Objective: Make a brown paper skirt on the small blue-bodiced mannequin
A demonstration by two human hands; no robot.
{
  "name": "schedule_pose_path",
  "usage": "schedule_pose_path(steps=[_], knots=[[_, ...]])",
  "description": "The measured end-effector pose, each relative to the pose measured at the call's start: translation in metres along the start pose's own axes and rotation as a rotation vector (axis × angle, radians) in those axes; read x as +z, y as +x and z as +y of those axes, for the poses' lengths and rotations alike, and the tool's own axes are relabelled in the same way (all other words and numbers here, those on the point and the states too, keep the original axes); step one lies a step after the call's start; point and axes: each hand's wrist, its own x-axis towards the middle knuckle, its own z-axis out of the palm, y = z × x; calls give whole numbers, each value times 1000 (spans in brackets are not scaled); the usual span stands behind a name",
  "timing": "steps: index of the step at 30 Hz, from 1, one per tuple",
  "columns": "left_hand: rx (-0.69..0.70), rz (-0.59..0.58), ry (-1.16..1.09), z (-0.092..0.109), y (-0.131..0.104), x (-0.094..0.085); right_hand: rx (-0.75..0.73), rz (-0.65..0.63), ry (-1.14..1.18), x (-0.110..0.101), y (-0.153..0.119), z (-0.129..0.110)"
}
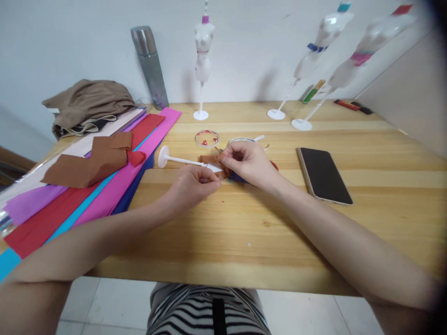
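two hands (192,186) (247,160) at brown fabric (206,159)

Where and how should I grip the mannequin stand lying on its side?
Likely best by its thin white pole, pinched from above, close to the round base. That straight stretch is bare and sideways, while the left hand, right hand and brown fabric crowd the other end.

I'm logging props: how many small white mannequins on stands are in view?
4: purple-topped mannequin, back centre; teal-topped mannequin and red-topped mannequin, back right; white mannequin lying by the left hand, partly hidden by brown fabric.
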Motion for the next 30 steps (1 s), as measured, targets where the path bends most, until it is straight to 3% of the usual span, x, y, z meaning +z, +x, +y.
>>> schedule_pose_path(steps=[7, 15, 30], knots=[[-6, 2, 39, -2, 14, 7, -6, -6, 12, 0, -1, -2], [25, 47, 120, -18, 13, -2, 13, -4, 19, -1, 0, 1], [65, 68, 210, -22, 10, -12, 8, -15, 21, 1, 1, 1]])
